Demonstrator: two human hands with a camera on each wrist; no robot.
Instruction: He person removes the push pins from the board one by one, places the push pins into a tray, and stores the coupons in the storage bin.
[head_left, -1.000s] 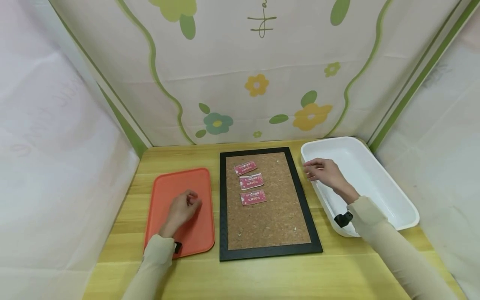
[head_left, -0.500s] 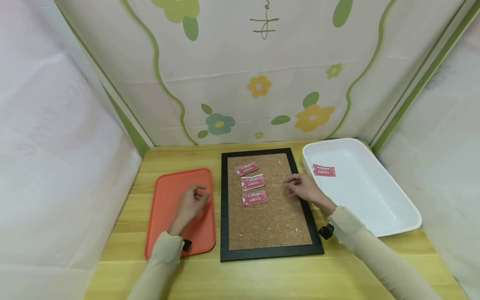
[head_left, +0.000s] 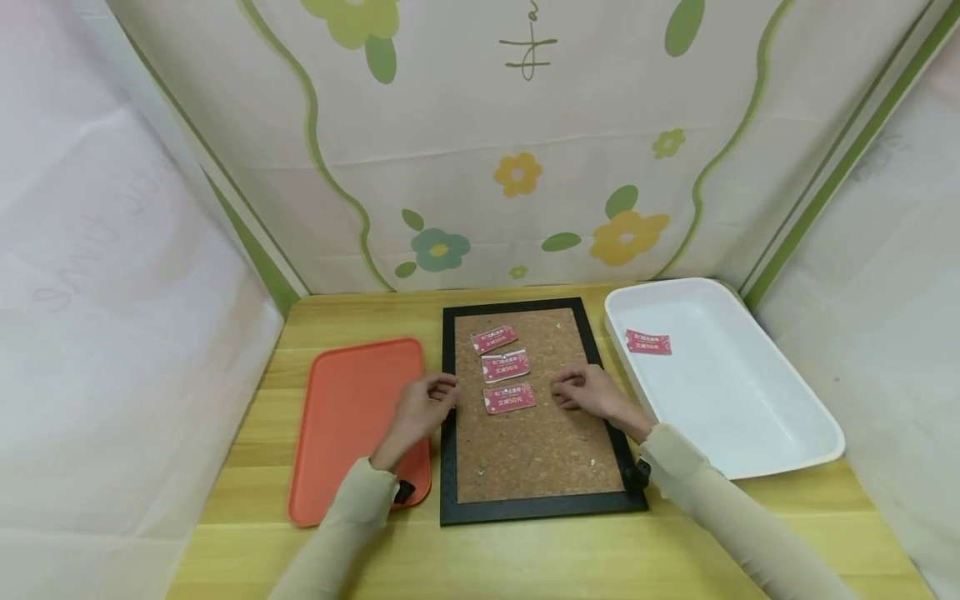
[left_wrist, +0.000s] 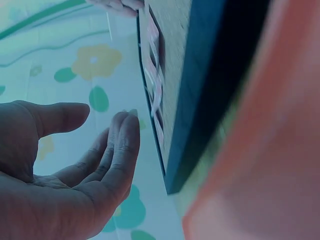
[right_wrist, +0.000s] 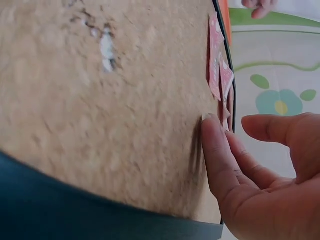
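A black-framed cork board (head_left: 540, 458) lies on the table between both hands. Three pink coupons with white print sit in a column on it: a tilted top coupon (head_left: 493, 337), a middle coupon (head_left: 506, 367) and a bottom coupon (head_left: 509, 397). My left hand (head_left: 422, 410) hovers by the board's left edge; in the left wrist view its thumb stands apart from loosely bent fingers, nothing between them. Over the cork, right of the bottom coupon, my right hand (head_left: 592, 392) is also relaxed and holds nothing. Another pink coupon (head_left: 648, 342) lies in the white bin (head_left: 750, 462).
An orange tray (head_left: 337, 400) is left of the board, partly under my left forearm. The white bin stands close to the board's right side. Small pale marks (head_left: 592, 463) dot the cork. Fabric walls (head_left: 465, 150) with printed flowers enclose the table.
My right hand has moved left from the white bin to over the cork, and a coupon now shows in the bin. My left hand has moved right, from above the tray to the board's edge.
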